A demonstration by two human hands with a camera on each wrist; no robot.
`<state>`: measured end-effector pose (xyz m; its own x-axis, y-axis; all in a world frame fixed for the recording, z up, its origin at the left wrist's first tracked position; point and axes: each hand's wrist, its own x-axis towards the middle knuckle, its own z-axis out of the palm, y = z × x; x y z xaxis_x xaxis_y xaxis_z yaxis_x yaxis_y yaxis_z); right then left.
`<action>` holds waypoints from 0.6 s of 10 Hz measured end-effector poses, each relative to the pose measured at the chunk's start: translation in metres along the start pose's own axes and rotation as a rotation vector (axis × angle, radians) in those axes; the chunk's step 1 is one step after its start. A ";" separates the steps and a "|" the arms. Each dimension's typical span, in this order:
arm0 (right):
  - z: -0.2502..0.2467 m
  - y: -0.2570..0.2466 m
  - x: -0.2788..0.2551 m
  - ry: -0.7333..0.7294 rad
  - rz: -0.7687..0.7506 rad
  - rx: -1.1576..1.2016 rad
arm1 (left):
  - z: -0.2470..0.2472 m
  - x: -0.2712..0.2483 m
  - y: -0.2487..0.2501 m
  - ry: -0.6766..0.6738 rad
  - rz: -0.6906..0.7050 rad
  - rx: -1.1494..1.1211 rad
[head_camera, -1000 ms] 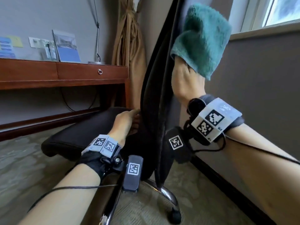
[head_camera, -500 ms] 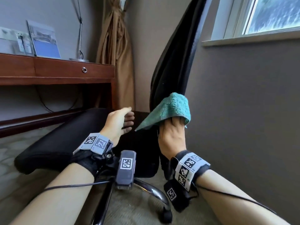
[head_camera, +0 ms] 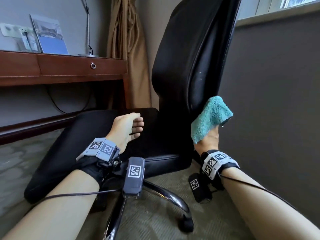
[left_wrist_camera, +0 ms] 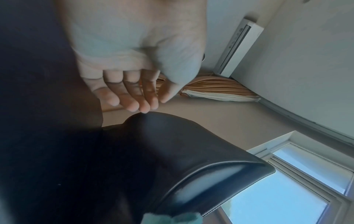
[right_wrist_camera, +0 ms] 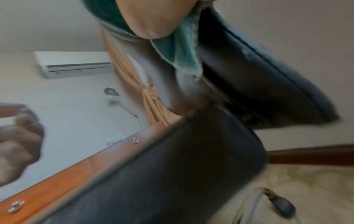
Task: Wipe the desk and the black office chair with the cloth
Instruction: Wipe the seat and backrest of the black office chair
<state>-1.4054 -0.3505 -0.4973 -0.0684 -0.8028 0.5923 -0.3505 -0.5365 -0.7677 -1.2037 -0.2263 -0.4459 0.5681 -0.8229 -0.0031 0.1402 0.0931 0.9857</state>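
Note:
The black office chair stands sideways to me, backrest (head_camera: 190, 58) upright and seat (head_camera: 86, 144) stretching left. My right hand (head_camera: 207, 141) holds the teal cloth (head_camera: 210, 116) folded over its fingers, pressed low on the rear face of the backrest. In the right wrist view the cloth (right_wrist_camera: 178, 50) wraps my palm beside the backrest (right_wrist_camera: 258, 78). My left hand (head_camera: 128, 125) rests on the seat near the backrest, holding nothing; its fingers (left_wrist_camera: 132, 94) are loosely curled. The wooden desk (head_camera: 60, 66) stands at the left.
A tan curtain (head_camera: 128, 49) hangs in the corner behind the chair. A lamp pole (head_camera: 87, 32) and a brochure (head_camera: 50, 35) stand on the desk. A grey wall (head_camera: 277, 101) is close on the right. The chrome chair base (head_camera: 166, 194) and a caster (head_camera: 187, 224) sit on carpet.
My right hand has swept the cloth down the rear of the backrest from near its top to its lower part. The left hand has stayed on the seat.

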 end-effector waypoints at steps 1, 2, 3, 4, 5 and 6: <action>0.011 0.035 -0.014 -0.094 0.241 -0.004 | -0.009 -0.003 -0.004 0.025 -0.005 0.012; 0.016 0.060 -0.023 -0.195 0.527 -0.136 | -0.022 -0.007 -0.004 0.044 -0.002 0.039; 0.016 0.062 -0.022 -0.372 0.661 -0.201 | -0.045 -0.007 0.005 0.092 -0.011 0.069; 0.020 0.042 -0.014 -0.403 0.546 -0.216 | -0.068 -0.006 0.017 0.170 -0.008 0.072; 0.028 0.017 -0.009 -0.308 0.531 -0.140 | -0.093 -0.005 0.022 0.212 -0.032 0.097; 0.036 0.005 -0.017 -0.322 0.563 -0.010 | -0.110 -0.006 0.017 0.242 -0.050 0.086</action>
<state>-1.3723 -0.3488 -0.5201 0.0390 -0.9992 -0.0044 -0.3519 -0.0096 -0.9360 -1.1156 -0.1576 -0.4481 0.7410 -0.6665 -0.0822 0.1091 -0.0012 0.9940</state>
